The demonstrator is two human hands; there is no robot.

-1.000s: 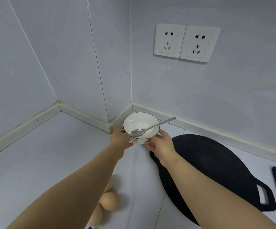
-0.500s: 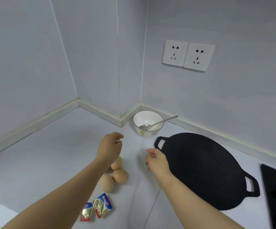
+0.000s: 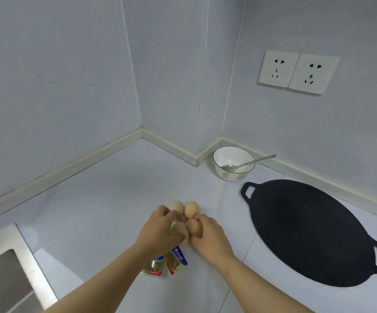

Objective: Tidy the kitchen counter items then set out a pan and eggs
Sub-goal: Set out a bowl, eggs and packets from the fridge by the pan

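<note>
Eggs lay clustered on the desk, left of the pan. The left hand curled its fingers round the near-left egg, the right hand round the near-right egg; two lay just beyond.

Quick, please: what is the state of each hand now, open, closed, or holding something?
Left hand: holds a pale egg.
Right hand: holds a brown egg.

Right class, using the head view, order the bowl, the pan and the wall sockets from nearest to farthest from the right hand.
1. Pan, just to the right of the right hand.
2. Bowl, further back by the wall corner.
3. Wall sockets, high on the back wall.
</note>
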